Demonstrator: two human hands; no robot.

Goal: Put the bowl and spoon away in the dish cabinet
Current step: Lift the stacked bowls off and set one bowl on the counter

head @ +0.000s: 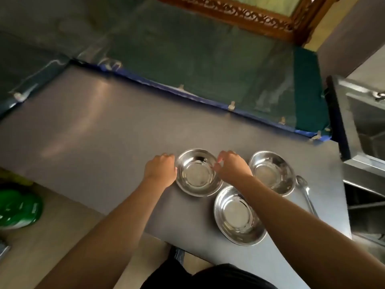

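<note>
Three shiny steel bowls stand on the grey counter (pixel 93 132). The far left bowl (pixel 196 174) sits between my hands. My left hand (pixel 161 168) is curled against its left rim. My right hand (pixel 232 166) pinches its right rim with bent fingers. A second bowl (pixel 273 173) stands to the right, partly behind my right wrist. The nearest bowl (pixel 235 217) lies under my right forearm. A steel spoon (pixel 305 192) lies on the counter at the far right, its bowl end pointing away from me.
A steel sink (pixel 366 122) adjoins the counter on the right. A green, plastic-covered wall (pixel 198 65) with blue tape along its base backs the counter. A carved wooden frame (pixel 239 15) hangs above. A green object (pixel 18 207) sits on the floor at left.
</note>
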